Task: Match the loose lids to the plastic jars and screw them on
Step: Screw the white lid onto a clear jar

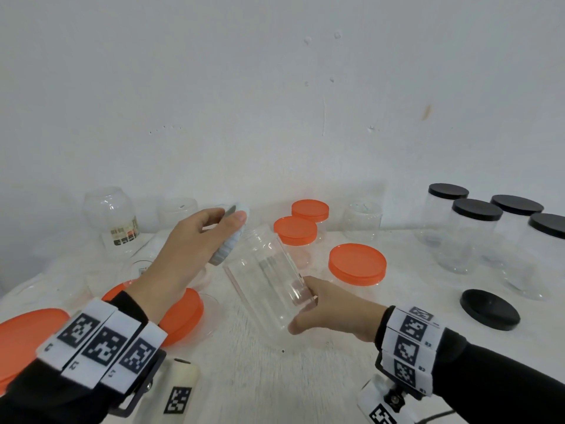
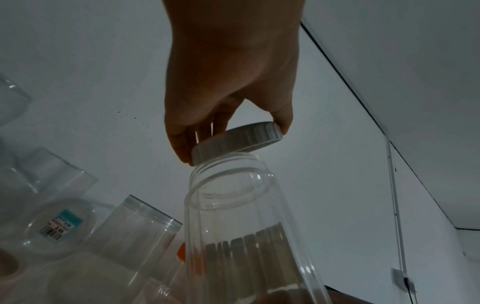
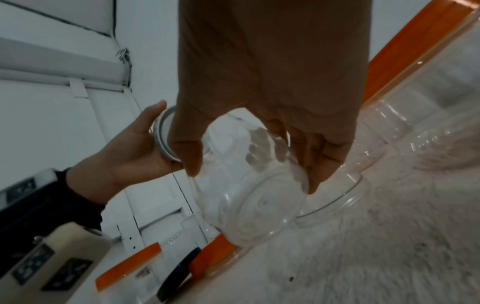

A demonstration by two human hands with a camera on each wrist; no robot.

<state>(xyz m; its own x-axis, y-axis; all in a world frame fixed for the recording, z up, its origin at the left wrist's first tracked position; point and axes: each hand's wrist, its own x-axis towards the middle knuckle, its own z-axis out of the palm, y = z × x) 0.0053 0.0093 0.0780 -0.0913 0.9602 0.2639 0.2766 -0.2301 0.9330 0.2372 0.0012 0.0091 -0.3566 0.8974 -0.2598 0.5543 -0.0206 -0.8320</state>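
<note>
My right hand grips the base of a clear ribbed plastic jar, tilted with its open mouth toward the upper left. My left hand holds a pale grey ribbed lid by its rim, right at the jar's mouth. In the left wrist view the lid sits tilted against the jar's threaded neck, touching at one edge. The right wrist view shows my fingers and thumb curled round the jar's bottom, with the lid behind it.
Orange-lidded jars and a wide orange lid stand behind the jar. Several black-lidded jars are at the right, with a loose black lid nearer. Open clear jars and orange lids crowd the left.
</note>
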